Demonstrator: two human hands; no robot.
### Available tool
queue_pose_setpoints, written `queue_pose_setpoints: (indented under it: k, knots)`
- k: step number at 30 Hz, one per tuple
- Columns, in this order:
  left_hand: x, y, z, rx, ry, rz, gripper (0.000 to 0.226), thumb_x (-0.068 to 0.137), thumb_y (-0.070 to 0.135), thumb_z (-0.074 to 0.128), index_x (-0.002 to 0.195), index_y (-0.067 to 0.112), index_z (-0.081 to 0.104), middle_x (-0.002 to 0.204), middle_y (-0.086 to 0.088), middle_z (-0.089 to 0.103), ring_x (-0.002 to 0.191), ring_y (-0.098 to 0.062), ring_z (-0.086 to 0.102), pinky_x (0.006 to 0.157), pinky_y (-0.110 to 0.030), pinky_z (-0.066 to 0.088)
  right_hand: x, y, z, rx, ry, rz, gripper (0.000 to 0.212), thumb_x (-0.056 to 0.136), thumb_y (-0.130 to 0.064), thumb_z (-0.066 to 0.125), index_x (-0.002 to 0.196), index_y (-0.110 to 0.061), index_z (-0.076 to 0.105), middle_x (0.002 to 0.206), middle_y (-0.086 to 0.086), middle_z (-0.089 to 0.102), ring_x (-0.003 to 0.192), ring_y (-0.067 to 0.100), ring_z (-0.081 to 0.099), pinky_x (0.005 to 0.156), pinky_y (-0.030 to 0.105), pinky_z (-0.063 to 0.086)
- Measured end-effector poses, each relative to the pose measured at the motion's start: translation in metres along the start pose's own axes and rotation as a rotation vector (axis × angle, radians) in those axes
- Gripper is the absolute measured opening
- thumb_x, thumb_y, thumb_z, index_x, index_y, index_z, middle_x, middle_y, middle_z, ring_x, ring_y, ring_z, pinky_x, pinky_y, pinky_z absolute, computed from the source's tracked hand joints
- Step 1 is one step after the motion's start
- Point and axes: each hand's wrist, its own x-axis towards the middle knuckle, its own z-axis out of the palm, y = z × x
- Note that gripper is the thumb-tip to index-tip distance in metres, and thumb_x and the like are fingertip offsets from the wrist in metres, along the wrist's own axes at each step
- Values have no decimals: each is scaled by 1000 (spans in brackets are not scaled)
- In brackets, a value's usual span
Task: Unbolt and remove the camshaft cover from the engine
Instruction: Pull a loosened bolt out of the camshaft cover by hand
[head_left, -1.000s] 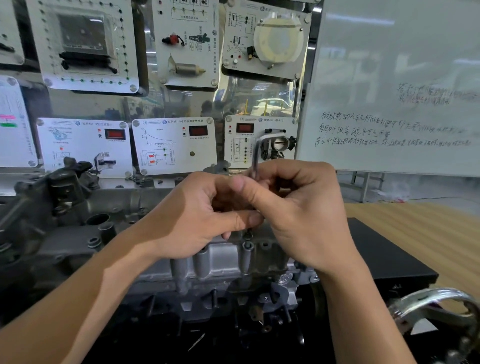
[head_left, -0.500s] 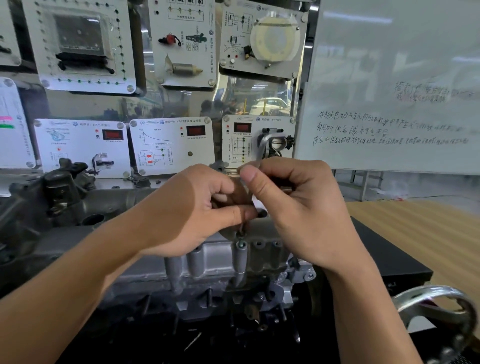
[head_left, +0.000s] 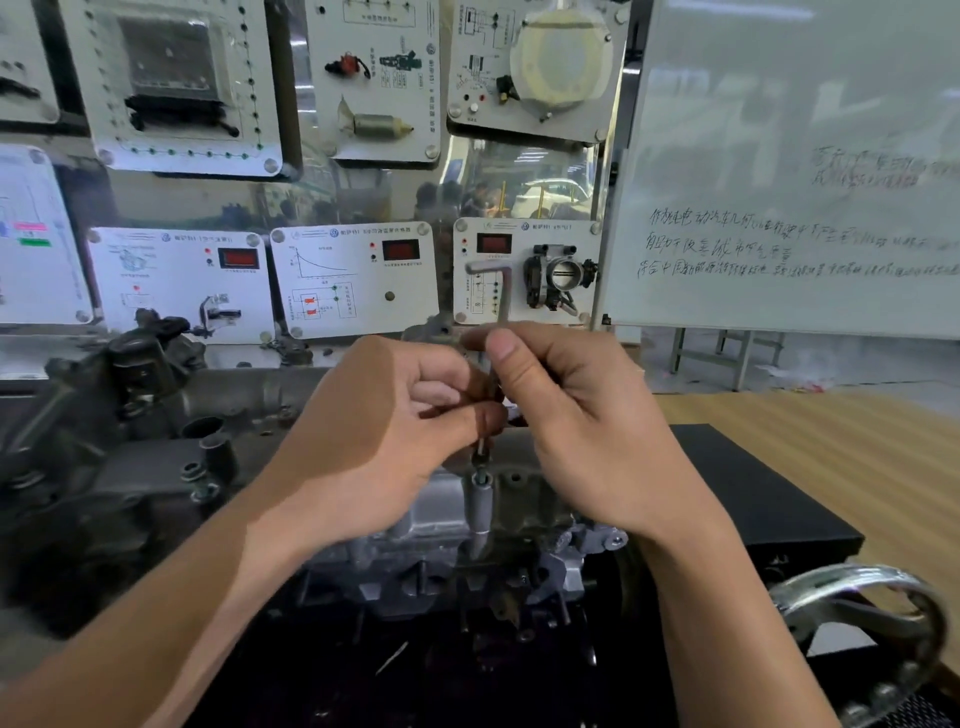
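My R hand (head_left: 582, 426) pinches hex key (head_left: 506, 296) shaft, my L hand (head_left: 384, 436) pinches it lower. Key upright, mid-frame; bolt (head_left: 482, 475) straight below tip, in camshaft cover (head_left: 524, 496). L nearer bolt.

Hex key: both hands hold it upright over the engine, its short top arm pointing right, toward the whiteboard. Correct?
No. The head view shows the hex key with its short top arm pointing left, away from the whiteboard. The left hand and right hand do hold it upright over the engine.
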Motion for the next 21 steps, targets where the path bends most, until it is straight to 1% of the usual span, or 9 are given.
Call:
queue_pose_setpoints:
  k: [2,5,10,12,14,16,18,19,21]
  knots:
    - [-1,9,2,-8,-23,4,27,81,-10,70,106,-17,63,82,-19,65,62,-6,59,56,-5,45,0,0,0,38,46,-30,33,100,-20,58,74,-3,66,61,11,60,58,21,53,53,35,43]
    - [1,19,1,-3,-27,-12,27,79,-15,70,105,-7,65,73,-1,62,55,6,58,57,-2,46,6,-1,-3,52,95,-31,35,91,-21,71,65,3,65,57,18,58,55,30,50,50,37,40]
    - [6,18,-5,27,-53,-101,24,82,-7,73,105,-11,67,97,-27,72,76,-27,68,63,-10,52,10,-2,-10,25,-4,-14,25,94,-22,68,80,-2,75,67,16,70,62,34,62,54,42,49]
    - [8,15,-8,61,-65,-115,21,82,-4,75,102,-7,69,96,-26,73,86,-37,71,69,-21,57,6,-3,-8,-10,-68,-28,18,95,-20,67,88,-6,76,68,7,70,60,26,63,54,38,50]
    - [8,15,-10,109,-68,-110,20,81,-2,77,99,-2,69,93,-23,74,89,-37,71,75,-32,56,4,-2,-5,-32,-107,-24,16,96,-20,66,96,-8,76,61,-2,63,54,18,53,50,32,44]
    - [8,16,-9,185,-42,-90,22,79,4,80,98,5,69,91,-14,75,88,-31,72,79,-38,58,6,-1,-5,-41,-97,-7,13,95,-18,66,94,-9,75,56,-10,56,51,8,47,49,28,39]
    - [7,18,-10,245,-47,-84,28,75,15,85,98,17,69,91,-3,76,87,-20,73,82,-40,59,9,-1,-5,-47,-90,10,14,95,-16,66,88,-8,75,59,-5,63,53,15,53,51,32,43]
    - [6,18,-12,253,-85,-87,32,73,22,87,99,22,68,91,2,76,86,-14,73,82,-37,59,11,-1,-6,-45,-84,17,17,95,-16,66,81,-9,74,59,-2,63,53,18,54,51,33,44]
    - [6,16,-16,319,-225,-96,30,73,33,86,96,31,67,90,15,75,85,-2,71,78,-25,56,15,-3,-11,-25,-34,39,32,94,-17,66,63,-13,63,50,-4,53,47,8,43,50,21,36]
